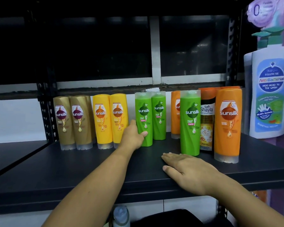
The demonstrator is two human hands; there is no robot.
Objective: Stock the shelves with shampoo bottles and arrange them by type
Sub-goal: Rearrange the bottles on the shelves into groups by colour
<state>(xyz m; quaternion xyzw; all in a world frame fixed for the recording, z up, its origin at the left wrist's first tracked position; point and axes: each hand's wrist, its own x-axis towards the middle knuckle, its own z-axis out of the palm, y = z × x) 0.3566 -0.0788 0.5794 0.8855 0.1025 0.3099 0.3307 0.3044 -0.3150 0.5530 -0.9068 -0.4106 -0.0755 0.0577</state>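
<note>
On the dark shelf (72,169) stands a row of shampoo bottles: two gold ones (72,122), two yellow ones (111,119), then two green ones. My left hand (134,136) grips the left green bottle (143,112) near its base, thumb across its front; it stands beside the second green bottle (159,117). Farther right a third green bottle (190,122) stands nearer the front, with a dark Shayla bottle (206,122) and a big orange bottle (228,123) beside it. Another orange bottle (175,115) stands behind. My right hand (188,167) lies flat on the shelf, fingers straight, holding nothing.
A tall white pump bottle (269,94) with a blue label stands at the far right on a purple display. Black perforated uprights (47,112) frame the shelf. A grey-capped bottle (120,216) and a dark object show below the shelf edge.
</note>
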